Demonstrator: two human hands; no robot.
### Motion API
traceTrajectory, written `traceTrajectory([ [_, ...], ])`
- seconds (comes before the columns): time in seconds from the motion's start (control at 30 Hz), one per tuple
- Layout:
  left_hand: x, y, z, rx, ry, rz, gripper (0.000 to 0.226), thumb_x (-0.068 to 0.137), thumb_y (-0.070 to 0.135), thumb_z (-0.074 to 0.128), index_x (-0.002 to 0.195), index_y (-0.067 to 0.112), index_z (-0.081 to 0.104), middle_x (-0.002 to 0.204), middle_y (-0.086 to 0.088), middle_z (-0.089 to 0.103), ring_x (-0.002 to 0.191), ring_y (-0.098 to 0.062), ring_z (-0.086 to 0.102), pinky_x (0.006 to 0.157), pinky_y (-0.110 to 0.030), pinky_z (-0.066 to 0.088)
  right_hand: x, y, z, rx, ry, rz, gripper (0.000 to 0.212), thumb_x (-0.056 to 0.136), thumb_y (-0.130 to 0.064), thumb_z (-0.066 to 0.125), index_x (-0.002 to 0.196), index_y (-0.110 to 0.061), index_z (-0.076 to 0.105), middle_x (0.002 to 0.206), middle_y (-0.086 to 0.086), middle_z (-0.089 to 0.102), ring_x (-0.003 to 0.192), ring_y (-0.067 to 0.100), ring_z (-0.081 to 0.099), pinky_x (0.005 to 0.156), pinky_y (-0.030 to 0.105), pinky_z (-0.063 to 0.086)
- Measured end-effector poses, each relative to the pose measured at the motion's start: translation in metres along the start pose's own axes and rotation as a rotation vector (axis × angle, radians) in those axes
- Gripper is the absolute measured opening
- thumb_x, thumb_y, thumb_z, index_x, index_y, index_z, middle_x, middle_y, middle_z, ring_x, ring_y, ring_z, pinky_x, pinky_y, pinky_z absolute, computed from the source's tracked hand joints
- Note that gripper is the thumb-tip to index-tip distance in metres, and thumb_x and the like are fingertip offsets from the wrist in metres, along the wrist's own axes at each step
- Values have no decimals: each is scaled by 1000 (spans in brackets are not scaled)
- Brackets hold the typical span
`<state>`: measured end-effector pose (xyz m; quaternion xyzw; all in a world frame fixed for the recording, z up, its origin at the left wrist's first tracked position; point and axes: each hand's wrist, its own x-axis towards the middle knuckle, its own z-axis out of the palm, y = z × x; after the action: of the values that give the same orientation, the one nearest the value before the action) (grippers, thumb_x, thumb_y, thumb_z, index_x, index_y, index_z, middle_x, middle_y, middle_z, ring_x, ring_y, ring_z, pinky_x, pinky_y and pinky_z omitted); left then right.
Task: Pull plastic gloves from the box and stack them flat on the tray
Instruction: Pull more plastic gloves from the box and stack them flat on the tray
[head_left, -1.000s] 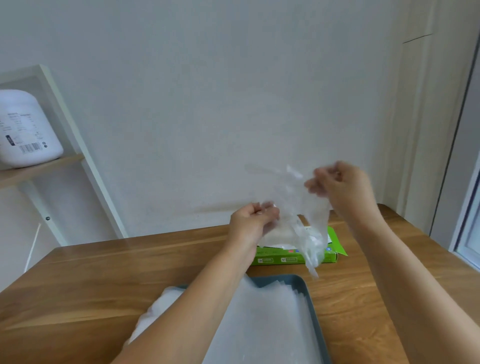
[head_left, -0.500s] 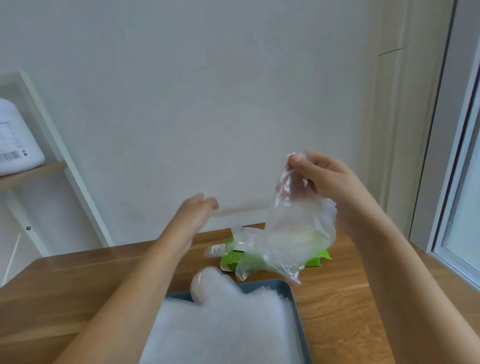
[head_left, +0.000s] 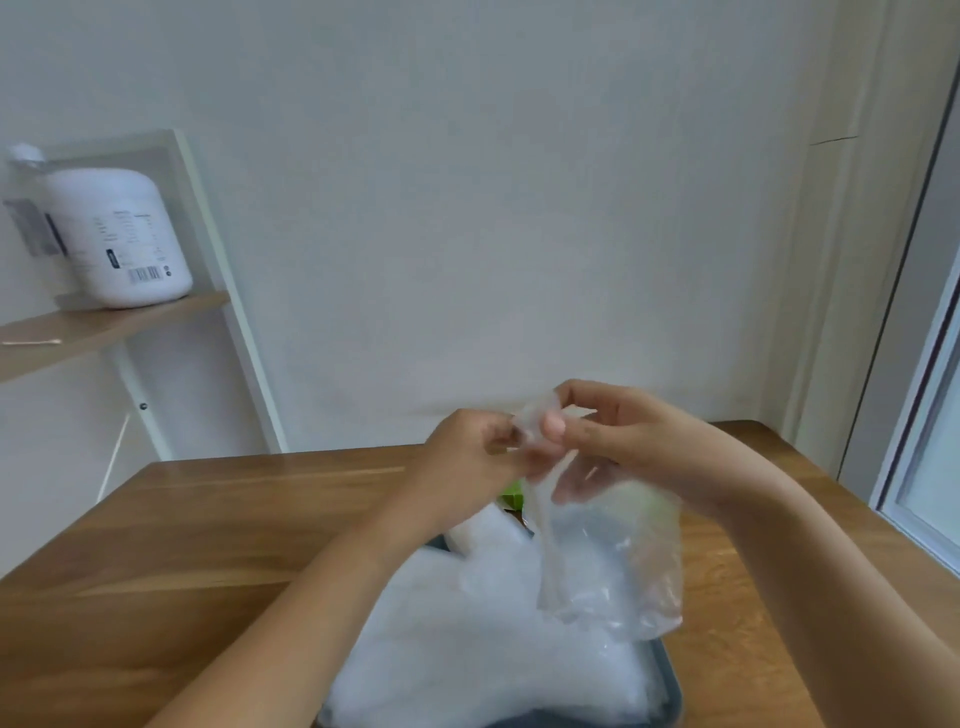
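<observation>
A clear plastic glove hangs in the air above the tray. My right hand pinches its top edge, and my left hand pinches the same edge just to the left, the two hands almost touching. Below lies a stack of flat translucent gloves on the dark grey tray. Only a small green corner of the glove box shows behind my hands; the rest is hidden.
The tray sits on a wooden table against a white wall. A shelf at the left carries a white jar. A window frame runs down the right side.
My left hand has come back from the left and taken the glove's top edge beside my right hand. The glove has come down and toward me, over the tray.
</observation>
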<state>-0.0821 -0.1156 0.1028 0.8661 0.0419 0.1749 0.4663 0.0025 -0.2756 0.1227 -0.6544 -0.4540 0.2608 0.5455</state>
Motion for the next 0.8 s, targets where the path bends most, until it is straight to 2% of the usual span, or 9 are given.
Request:
traceTrajectory([
  [0.1, -9, -8, -8, -86, 240, -32, 28, 85, 31, 71, 60, 19, 68, 61, 0, 62, 59, -8, 52, 56, -12, 40, -5, 0, 5, 26, 42, 59, 39, 78, -7, 73, 113, -10, 56, 88, 15, 71, 71, 18, 68, 66, 21, 53],
  [0.17, -16, -12, -17, -137, 320, -47, 35, 85, 34, 70, 71, 2, 67, 75, -20, 67, 66, -13, 56, 63, -16, 42, -3, -1, 10, -10, 114, 81, 37, 77, 2, 73, 111, -7, 59, 80, 12, 69, 69, 16, 67, 64, 20, 54],
  [0.23, -24, -18, -27, -176, 357, -42, 48, 80, 41, 64, 80, -8, 64, 87, -30, 64, 70, -20, 54, 71, -27, 41, 1, -4, 18, -32, 193, 76, 23, 78, 2, 72, 99, -3, 66, 76, 13, 68, 66, 18, 66, 64, 22, 56],
  [0.33, -35, -25, -39, -254, 437, -28, 35, 91, 23, 59, 72, -6, 63, 75, -21, 66, 73, -32, 56, 74, -31, 42, 8, -13, 30, -53, 310, -1, 2, 82, -1, 69, 83, -3, 69, 68, 8, 67, 61, 18, 62, 62, 23, 54],
  [0.47, -52, -32, -53, -317, 512, -59, 36, 93, 22, 58, 60, 10, 53, 50, 3, 49, 59, -18, 50, 65, -32, 39, 16, -24, 56, -69, 378, -75, 11, 89, -6, 63, 87, 4, 67, 62, 6, 62, 53, 17, 58, 55, 24, 52],
  [0.57, -57, -35, -70, -272, 500, -154, 33, 93, 28, 60, 62, 17, 60, 49, 5, 38, 46, -12, 40, 47, -21, 37, 18, -27, 72, -176, 369, -60, 17, 91, -13, 62, 85, 2, 67, 59, 6, 64, 50, 18, 57, 58, 28, 51],
  [0.63, -58, -36, -84, -191, 433, -187, 27, 93, 28, 61, 68, 18, 65, 47, 8, 39, 41, -7, 36, 39, -16, 31, 17, -24, 78, -268, 385, -15, 24, 89, -18, 63, 76, 2, 64, 57, 5, 66, 46, 14, 56, 57, 23, 49],
  [0.7, -58, -38, -97, -92, 342, -214, 24, 92, 27, 63, 72, 15, 69, 51, 7, 49, 42, -4, 43, 39, -13, 34, 14, -17, 83, -317, 391, 35, 29, 89, -19, 63, 68, 0, 59, 51, 1, 64, 42, 12, 53, 48, 18, 42],
  [0.8, -54, -45, -102, 34, 210, -250, 26, 91, 31, 64, 77, 10, 71, 63, -1, 59, 55, -12, 52, 53, -20, 41, 9, -2, 85, -350, 395, 105, 30, 91, -21, 61, 65, -7, 59, 43, -5, 59, 36, 7, 49, 38, 16, 34],
])
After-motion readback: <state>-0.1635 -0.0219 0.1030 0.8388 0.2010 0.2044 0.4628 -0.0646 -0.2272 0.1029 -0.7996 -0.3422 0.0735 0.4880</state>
